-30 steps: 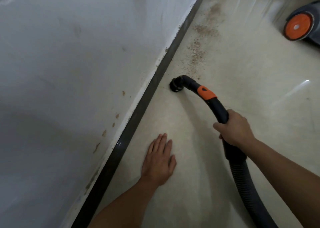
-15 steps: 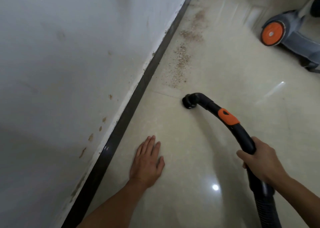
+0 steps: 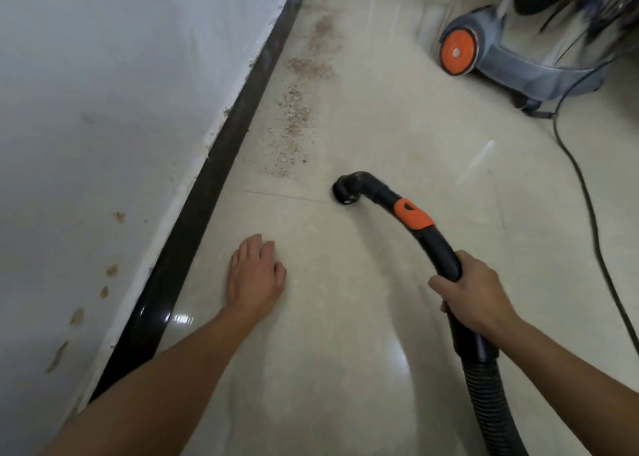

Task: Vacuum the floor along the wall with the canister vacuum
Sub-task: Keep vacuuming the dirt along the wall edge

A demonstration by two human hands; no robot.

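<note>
Two hands low over the tiled floor (image 3: 380, 116), beside the dark skirting board (image 3: 207, 192). Wrapped round the black hose handle (image 3: 439, 244), well out from the skirting board, the right hand (image 3: 473, 293). Pointing down at the floor, the nozzle end (image 3: 345, 189), just short of the crumb trail (image 3: 294, 116) and farther from the skirting board than that trail; actual contact uncertain. Palm down on the tile nearer the skirting board, the left hand (image 3: 254, 275), fingers close together, holding nothing. Far out from the skirting board, the canister vacuum (image 3: 539, 40), with its power cord (image 3: 587, 196) trailing past the right forearm. Likely faults:
- nozzle swept wide of the skirting board, crumbs left behind
- ribbed hose (image 3: 491, 397) pulled taut, canister dragged or tipped
- cord snagged by the arm
- left palm slipping on glossy tile
</note>
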